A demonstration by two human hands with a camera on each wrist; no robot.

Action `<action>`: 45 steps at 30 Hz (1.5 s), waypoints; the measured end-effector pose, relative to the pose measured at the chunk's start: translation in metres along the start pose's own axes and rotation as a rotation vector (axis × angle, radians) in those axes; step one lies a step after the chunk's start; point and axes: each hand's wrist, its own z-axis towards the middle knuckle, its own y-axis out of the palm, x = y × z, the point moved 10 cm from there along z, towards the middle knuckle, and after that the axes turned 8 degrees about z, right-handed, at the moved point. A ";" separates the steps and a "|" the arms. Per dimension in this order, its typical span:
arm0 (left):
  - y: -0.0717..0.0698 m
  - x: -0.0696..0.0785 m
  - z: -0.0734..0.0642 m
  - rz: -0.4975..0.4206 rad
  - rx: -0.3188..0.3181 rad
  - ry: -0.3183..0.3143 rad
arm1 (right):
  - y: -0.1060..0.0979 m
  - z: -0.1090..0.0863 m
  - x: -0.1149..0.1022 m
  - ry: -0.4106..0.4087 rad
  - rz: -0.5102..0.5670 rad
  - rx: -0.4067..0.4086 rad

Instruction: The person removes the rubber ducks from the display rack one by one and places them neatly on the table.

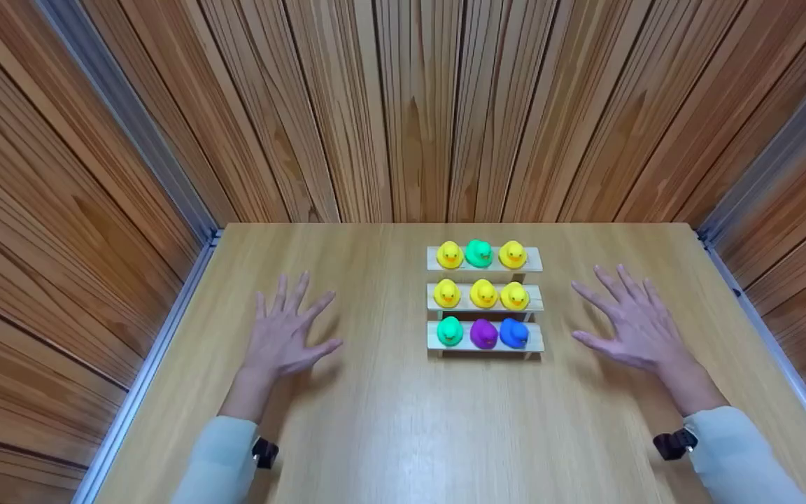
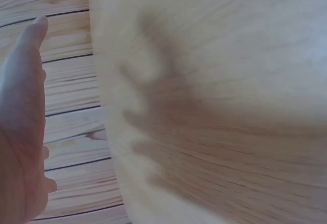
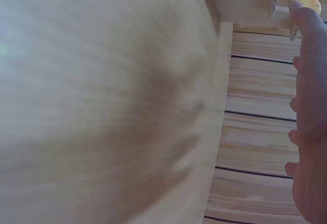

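Three short wooden shelves form a stepped stand holding rubber ducks in three rows. At the back, a green duck sits between two yellow ones. The middle row has three yellow ducks. In front are a green duck, a purple duck and a blue duck. My left hand hovers left of the stand, fingers spread, holding nothing. To the right of the stand, my right hand is likewise spread above the table and touches nothing.
The light wood table carries shadows of both hands. Wood-plank walls stand behind it and at both sides, with metal rails along the side edges. Each sleeve has a small black device at the wrist.
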 end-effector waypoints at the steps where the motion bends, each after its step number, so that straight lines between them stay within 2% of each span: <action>1: -0.002 0.002 0.002 0.000 0.003 0.003 | 0.001 0.001 -0.002 -0.004 0.007 -0.001; 3: -0.006 0.007 0.007 0.006 0.011 0.011 | 0.002 0.003 -0.006 -0.010 0.025 -0.007; 9: -0.012 0.017 0.017 -0.056 0.020 0.017 | 0.010 0.007 -0.016 -0.004 0.103 -0.045; 19: -0.010 0.022 0.022 -0.101 0.015 0.004 | 0.033 0.012 -0.028 -0.003 0.256 -0.092; 25: -0.012 0.022 0.026 -0.173 0.011 -0.008 | 0.047 0.011 -0.030 0.013 0.350 -0.115; 31: -0.014 0.024 0.028 -0.242 -0.001 -0.019 | 0.058 0.009 -0.026 0.065 0.415 -0.128; 34: -0.017 0.025 0.030 -0.258 0.014 -0.017 | 0.065 0.009 -0.024 0.108 0.460 -0.176; 39: -0.019 0.027 0.033 -0.279 0.020 -0.019 | 0.076 0.009 -0.022 0.170 0.606 -0.279; 42: -0.019 0.028 0.035 -0.305 0.008 -0.022 | 0.077 0.010 -0.022 0.170 0.666 -0.297; 45: -0.019 0.031 0.038 -0.328 0.001 -0.020 | 0.078 0.009 -0.020 0.167 0.677 -0.308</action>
